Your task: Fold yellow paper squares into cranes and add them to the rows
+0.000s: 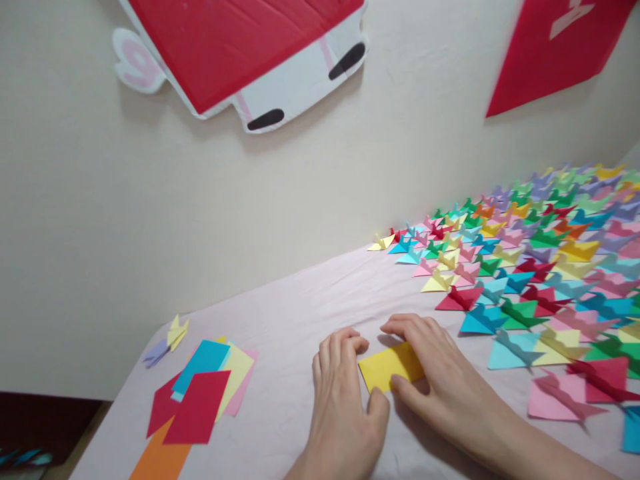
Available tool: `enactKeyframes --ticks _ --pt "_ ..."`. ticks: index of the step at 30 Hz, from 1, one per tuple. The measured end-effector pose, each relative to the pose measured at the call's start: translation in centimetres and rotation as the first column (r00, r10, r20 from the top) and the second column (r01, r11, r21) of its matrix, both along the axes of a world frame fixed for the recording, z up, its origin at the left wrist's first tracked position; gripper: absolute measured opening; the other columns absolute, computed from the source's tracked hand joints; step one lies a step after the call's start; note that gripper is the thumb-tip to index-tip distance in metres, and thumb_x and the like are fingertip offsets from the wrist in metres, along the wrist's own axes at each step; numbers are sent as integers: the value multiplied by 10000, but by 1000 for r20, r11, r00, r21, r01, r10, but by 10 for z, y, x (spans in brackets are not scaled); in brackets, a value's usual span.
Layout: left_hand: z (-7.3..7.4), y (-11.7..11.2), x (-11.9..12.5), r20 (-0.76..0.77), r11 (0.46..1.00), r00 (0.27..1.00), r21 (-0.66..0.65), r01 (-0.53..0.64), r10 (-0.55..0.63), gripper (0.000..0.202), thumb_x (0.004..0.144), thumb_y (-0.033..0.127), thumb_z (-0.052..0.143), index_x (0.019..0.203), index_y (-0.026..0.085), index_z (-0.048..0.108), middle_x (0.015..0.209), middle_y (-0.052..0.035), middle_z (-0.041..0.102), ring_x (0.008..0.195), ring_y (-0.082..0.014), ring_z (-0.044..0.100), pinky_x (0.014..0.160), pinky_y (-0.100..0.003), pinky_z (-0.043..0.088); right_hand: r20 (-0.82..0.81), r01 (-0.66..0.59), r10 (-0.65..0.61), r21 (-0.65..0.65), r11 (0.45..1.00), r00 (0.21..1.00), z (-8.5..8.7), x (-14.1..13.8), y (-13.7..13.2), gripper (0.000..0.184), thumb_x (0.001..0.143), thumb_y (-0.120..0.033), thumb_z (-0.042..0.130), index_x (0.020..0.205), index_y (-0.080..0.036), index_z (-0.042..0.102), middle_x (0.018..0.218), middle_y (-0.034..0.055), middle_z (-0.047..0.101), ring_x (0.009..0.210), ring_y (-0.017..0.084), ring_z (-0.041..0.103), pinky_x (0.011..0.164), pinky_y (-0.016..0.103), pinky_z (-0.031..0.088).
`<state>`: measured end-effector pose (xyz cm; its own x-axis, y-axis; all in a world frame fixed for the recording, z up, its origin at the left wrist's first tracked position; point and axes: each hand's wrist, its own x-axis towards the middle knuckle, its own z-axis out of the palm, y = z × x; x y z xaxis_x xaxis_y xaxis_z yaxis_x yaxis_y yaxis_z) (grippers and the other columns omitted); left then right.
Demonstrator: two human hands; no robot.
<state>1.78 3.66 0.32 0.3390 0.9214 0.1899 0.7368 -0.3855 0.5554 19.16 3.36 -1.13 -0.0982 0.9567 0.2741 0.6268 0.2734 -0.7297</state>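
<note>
A folded yellow paper (387, 367) lies flat on the pale pink table cover (300, 313) near the front edge. My left hand (343, 400) rests at its left end with fingers curled and the thumb pressing on the paper's lower edge. My right hand (435, 373) lies over its right end, fingers bent down onto the far edge and thumb on the near edge. Both hands press the sheet against the table.
A loose stack of coloured paper squares (200, 393) lies at the left, with two small folded pieces (170, 337) behind it. Several rows of folded origami birds (540, 280) fill the table's right side. Red and white paper decorations (250, 53) hang on the wall.
</note>
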Motion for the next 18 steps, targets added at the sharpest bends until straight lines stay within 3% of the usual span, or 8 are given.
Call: enactKeyframes --ticks 5,14,18 --pt "0 -2 4 4 1000 1000 -2 -21 21 441 719 142 512 1155 209 500 1239 -130 525 1209 -302 469 1025 -498 421 81 -25 27 -26 999 996 2 -4 0 514 683 -130 559 1190 -208 527 1259 130 559 1204 315 499 1018 539 431" --pt "-2 0 -1 -5 1000 1000 13 16 -16 501 647 72 448 1124 214 495 1231 -127 515 1201 -288 463 1011 -490 427 -25 -64 64 8 998 998 -6 5 4 643 613 -28 431 1217 -240 485 1248 99 551 1223 279 498 1063 563 403" --pt "-2 1 -2 -14 1000 999 6 29 -29 505 627 55 437 1100 223 490 1232 -122 515 1196 -287 467 989 -487 440 -83 -52 57 57 997 995 -9 9 7 621 624 -9 384 1186 -251 491 1222 78 558 1220 243 497 1058 502 433"
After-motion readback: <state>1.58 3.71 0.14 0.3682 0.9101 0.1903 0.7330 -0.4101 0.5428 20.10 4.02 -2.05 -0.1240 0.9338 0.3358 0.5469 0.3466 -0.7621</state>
